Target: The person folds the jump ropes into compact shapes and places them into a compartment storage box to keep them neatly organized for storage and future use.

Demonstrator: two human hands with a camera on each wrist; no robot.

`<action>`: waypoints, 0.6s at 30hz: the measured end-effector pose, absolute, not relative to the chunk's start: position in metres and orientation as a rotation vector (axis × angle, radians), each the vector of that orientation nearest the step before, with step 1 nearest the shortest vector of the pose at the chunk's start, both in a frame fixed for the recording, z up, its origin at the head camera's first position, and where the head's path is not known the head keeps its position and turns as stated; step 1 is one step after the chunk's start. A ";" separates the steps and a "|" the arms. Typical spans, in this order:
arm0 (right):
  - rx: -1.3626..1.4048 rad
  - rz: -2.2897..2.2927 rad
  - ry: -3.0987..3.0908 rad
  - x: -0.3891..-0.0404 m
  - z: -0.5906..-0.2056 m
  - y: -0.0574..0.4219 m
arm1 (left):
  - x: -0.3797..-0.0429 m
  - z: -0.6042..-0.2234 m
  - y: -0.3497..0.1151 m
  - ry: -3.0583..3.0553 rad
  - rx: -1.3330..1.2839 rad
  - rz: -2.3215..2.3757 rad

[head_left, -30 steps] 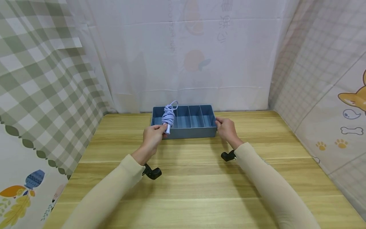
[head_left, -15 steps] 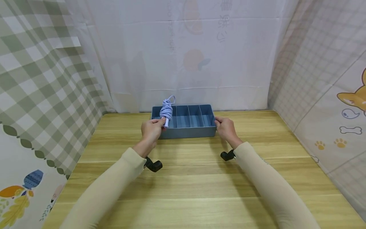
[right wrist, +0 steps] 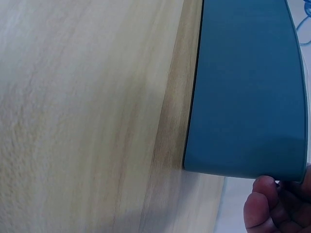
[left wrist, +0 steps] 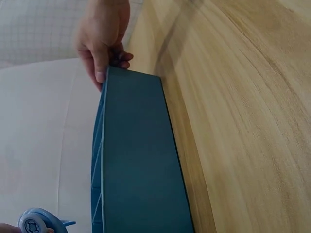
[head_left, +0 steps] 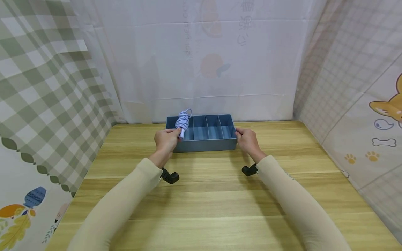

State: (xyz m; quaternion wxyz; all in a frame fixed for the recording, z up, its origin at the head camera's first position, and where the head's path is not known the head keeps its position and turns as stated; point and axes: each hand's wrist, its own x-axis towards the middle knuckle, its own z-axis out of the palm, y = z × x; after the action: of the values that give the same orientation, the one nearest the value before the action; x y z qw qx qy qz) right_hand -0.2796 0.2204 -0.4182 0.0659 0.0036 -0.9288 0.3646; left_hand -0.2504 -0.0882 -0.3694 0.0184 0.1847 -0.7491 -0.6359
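In the head view my left hand (head_left: pixel 165 142) pinches a lavender jump rope (head_left: pixel 182 121) by its handle, with the cord wound in a bundle and a small loop at the top. The bundle overlaps the left end of a blue-grey divided box (head_left: pixel 205 145). In the left wrist view the round end of the jump rope handle (left wrist: pixel 32 225) shows at the lower left corner. My right hand (head_left: pixel 248 140) grips the box's right end, thumb at the rim. Its curled fingertips (right wrist: pixel 257 208) sit right at the box's end wall in the right wrist view.
The box stands at the back of a wooden table (head_left: pixel 207 198), close to a white curtain (head_left: pixel 251 76). Checked cloth (head_left: pixel 56 69) hangs along the left side, and a printed cloth (head_left: pixel 351 132) along the right. Thin dividers split the box into several compartments.
My left hand has moved forward and slightly left with the jump rope, bringing it over the box's left end. In the last half second the cord loop has dipped a little. My right hand stays put.
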 end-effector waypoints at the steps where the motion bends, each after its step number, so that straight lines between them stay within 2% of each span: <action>1: 0.011 1.098 -2.803 -0.280 -0.418 0.221 | -0.251 -0.370 -0.088 -2.332 0.575 -1.964; 18: 0.001 1.105 -2.800 -0.279 -0.419 0.219 | -0.261 -0.383 -0.083 -2.406 0.607 -1.824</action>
State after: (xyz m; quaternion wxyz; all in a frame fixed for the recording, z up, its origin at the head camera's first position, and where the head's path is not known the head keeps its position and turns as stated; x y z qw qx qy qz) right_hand -0.2787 0.2195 -0.4189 0.0655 0.0003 -0.9282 0.3664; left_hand -0.2612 -0.0829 -0.3830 0.0310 0.1969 -0.7809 -0.5920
